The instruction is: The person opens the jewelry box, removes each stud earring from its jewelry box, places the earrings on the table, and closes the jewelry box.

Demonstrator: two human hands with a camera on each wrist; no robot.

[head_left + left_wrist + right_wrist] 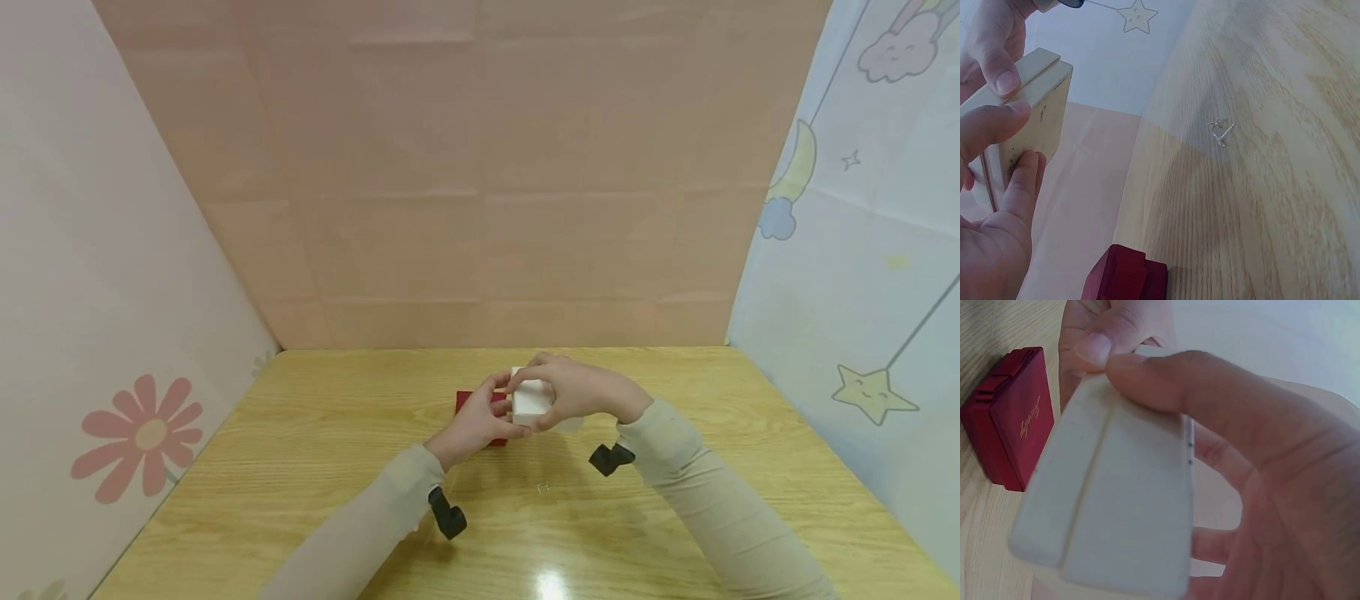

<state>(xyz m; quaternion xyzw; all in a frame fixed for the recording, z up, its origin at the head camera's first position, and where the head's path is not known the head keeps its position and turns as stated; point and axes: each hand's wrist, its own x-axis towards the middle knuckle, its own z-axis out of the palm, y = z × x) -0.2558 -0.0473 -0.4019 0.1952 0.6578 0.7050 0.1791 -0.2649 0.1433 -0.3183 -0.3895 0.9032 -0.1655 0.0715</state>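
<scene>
Three patterned or plain walls, the far one pinkish, enclose a wood-grain table. Two arms in pale sleeves reach in from the near edge, a small black device at each wrist. Their hands meet at the middle of the table, toward its far side: the left hand comes from the left, the right hand from the right. Together they grip a small white box, held up off the tabletop between them, so neither hand has far to reach. Right fingers curl over its far side with the thumb on the near side; left fingers and thumb pinch its left part. A red box with gold lettering rests on the table to the left of the white one, partly behind the left hand in the head view. Along a narrow side of the white box runs a straight seam, dividing it into a left part and a right part. That line seems to be the relation that matters most: the two thumbs lie close together at its end, one hand to each side. Fingers cover too much to tell which way the box is longest. Nearer than the hands, a few thin, silvery pieces lie on the table, too small to identify.
</scene>
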